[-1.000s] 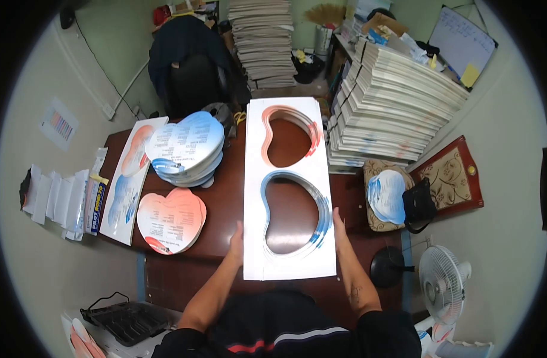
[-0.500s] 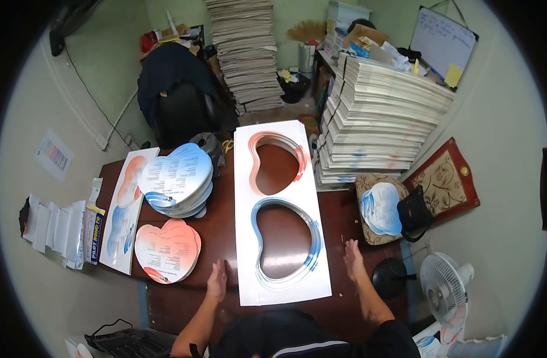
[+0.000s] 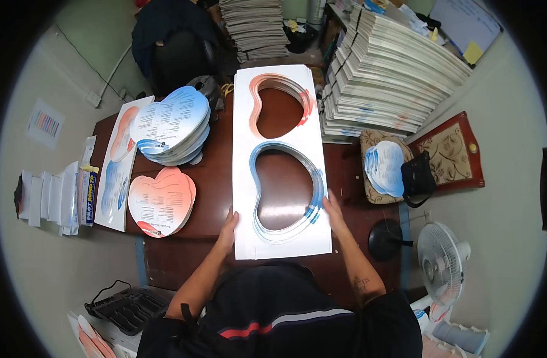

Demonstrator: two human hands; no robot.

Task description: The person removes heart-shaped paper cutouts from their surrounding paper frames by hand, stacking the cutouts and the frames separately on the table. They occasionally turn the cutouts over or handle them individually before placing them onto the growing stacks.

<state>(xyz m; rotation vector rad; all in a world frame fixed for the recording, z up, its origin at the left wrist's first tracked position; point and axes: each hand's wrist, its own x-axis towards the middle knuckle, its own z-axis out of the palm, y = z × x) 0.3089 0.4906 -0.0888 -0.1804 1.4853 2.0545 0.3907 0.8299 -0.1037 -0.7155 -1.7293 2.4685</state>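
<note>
A stack of white boards (image 3: 280, 250) lies on the table in front of me, with two curved cut-out openings, one rimmed in red and one in blue. My left hand (image 3: 227, 231) grips the stack's left edge near its front corner. On the opposite edge, my right hand (image 3: 334, 213) holds the stack beside the blue-rimmed opening. The undersides of the boards and some of my fingertips are hidden. To the left sit a pile of blue heart-like cut-outs (image 3: 175, 119) and a smaller pile of red ones (image 3: 163, 203).
A printed white sheet (image 3: 113, 218) lies along the left side of the brown table (image 3: 216, 143). A tall stack of boards (image 3: 393, 77) rises at the back right. Blue cut-outs (image 3: 384, 169) and a black bag (image 3: 418, 177) rest on a chair. A fan (image 3: 441, 262) stands at right.
Both hands have moved inward from beside the stack onto its left and right edges. The camera view has tilted down, so everything appears higher in the frame.
</note>
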